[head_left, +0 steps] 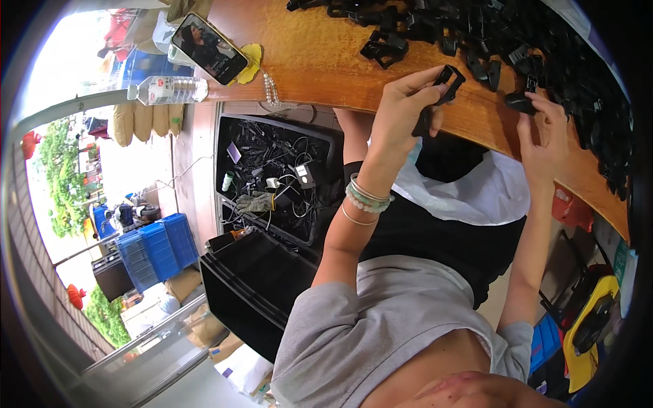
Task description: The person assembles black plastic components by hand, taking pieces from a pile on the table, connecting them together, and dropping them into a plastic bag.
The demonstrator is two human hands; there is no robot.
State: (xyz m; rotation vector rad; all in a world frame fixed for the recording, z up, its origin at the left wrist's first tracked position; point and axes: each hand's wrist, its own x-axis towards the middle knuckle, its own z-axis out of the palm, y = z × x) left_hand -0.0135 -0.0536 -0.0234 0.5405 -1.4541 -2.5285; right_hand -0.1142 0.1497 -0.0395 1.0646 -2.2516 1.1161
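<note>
My left hand [407, 112] is closed around a black plastic part [449, 86] with an open, frame-like end, held above the front edge of the wooden table [320, 64]. A darker length of black plastic also shows below its fingers. To the right, my right hand [546, 139] has its fingertips on a rounded black plastic piece [519, 103] at the rim of a large pile of black plastic parts [469, 30]. The thumb is bent toward that piece, and the fingers partly cover it.
A phone [209, 49] and a clear plastic bottle [173, 90] lie at the table's left end. Below the table edge, a white bag [469, 194] spreads over my lap. A black bin [330, 197] of cables and small parts and a black crate [252, 285] stand left.
</note>
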